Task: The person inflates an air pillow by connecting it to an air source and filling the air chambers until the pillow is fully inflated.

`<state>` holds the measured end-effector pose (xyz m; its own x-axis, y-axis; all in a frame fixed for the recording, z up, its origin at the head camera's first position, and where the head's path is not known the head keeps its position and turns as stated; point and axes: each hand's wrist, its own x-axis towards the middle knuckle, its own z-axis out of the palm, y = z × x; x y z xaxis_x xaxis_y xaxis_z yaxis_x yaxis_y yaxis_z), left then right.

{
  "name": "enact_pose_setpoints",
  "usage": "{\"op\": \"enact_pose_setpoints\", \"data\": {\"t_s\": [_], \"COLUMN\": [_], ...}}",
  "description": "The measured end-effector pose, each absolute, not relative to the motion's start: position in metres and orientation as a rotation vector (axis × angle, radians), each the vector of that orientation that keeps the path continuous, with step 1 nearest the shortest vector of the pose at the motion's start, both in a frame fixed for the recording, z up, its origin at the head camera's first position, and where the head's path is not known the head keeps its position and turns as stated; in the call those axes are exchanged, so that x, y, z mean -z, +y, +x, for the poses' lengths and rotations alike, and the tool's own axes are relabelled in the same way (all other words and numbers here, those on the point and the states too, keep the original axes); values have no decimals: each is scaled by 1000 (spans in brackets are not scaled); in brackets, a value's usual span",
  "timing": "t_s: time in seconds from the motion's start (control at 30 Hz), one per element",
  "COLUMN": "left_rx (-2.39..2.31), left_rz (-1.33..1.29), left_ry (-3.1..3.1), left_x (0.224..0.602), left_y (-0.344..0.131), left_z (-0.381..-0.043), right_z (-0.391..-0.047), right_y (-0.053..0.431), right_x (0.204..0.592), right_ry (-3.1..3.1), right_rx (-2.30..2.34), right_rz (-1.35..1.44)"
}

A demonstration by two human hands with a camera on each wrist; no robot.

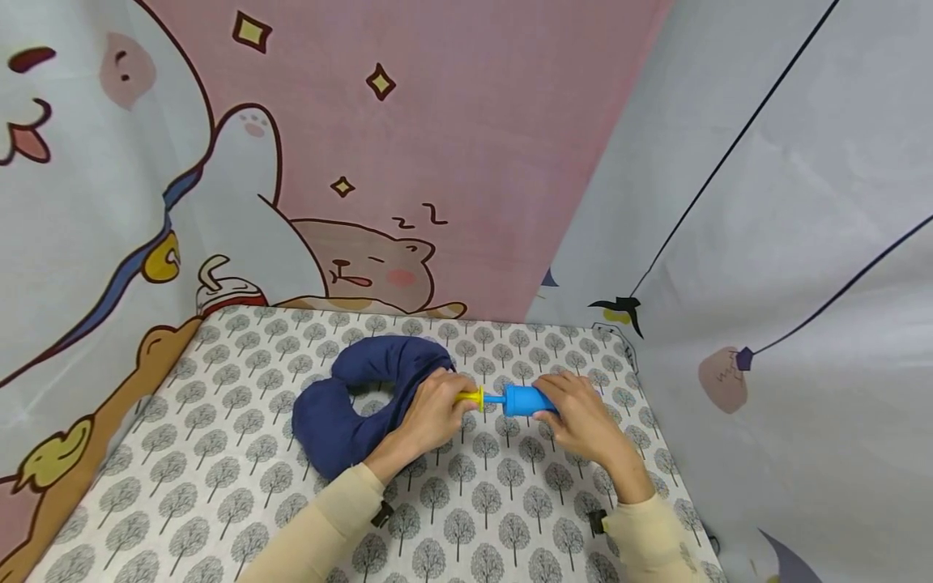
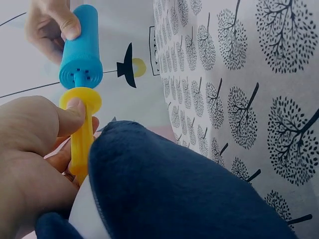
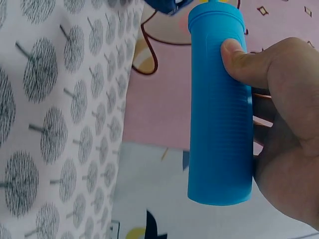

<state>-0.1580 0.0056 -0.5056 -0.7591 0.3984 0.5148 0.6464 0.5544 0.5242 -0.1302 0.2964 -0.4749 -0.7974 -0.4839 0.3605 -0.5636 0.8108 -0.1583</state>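
A hand pump with a blue barrel (image 1: 523, 400) and a yellow end piece (image 1: 470, 397) is held level between both hands. My right hand (image 1: 583, 414) grips the barrel, its thumb along the side in the right wrist view. The left hand (image 1: 435, 411) pinches the yellow piece just below its round flange. A short length of blue rod (image 2: 79, 79) shows between flange and barrel. Against the left hand lies a navy U-shaped neck pillow (image 1: 328, 429). White material (image 2: 85, 214) shows at the pillow's zipper edge, close to the yellow tip; whether they join is hidden.
Beneath the hands is a table covered in a white cloth (image 1: 484, 518) with grey tree prints. A pink wall hanging (image 1: 496, 146) with cartoon animals rises behind it, and a pale hanging (image 1: 802, 202) stands along the right side.
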Motion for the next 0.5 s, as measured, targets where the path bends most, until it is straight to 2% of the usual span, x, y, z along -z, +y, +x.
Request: {"op": "enact_pose_setpoints", "data": {"t_s": [0.27,0.5], "left_rx": [1031,1040], "left_rz": [-864,-911], "left_ry": [-2500,-2490], "left_x": [505,503], "left_y": [7,3], "left_z": [-158,-160], "right_z": [-134,-129], "right_y": [276,297], "right_x": [478,480], "right_ry": [-2689,-2710], "right_rx": [-393,-418], "right_rz": [838,780]}}
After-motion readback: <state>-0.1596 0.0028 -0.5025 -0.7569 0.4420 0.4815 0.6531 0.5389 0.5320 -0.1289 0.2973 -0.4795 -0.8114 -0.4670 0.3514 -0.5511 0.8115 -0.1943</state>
